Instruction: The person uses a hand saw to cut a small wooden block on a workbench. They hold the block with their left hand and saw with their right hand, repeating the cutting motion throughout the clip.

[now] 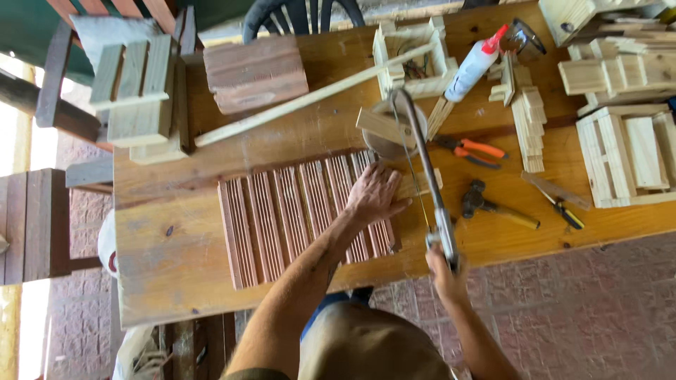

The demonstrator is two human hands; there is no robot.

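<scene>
The left hand lay flat with fingers spread, palm pressed down on the far right end of a row of ribbed reddish wooden slats that rested side by side on the bench. Its forearm reached forward from the body at a slant, elbow low and wrist straight. The right hand was curled tight around the handle of a hacksaw, wrist bent slightly inward, with the forearm coming up from the lower right. The saw's frame ran away from that hand, just to the right of the left hand's fingertips, and its thin blade sat close beside the slats' right edge, over a pale strip of wood that poked out from under the left hand.

Just beyond the left hand's fingers stood a round wooden piece with a pale block on it. To the right of the saw lay orange-handled pliers, a hammer and a yellow-handled tool. Farther off, past both hands, were a white glue bottle with a red tip, a long pale stick and small slatted wooden crates.
</scene>
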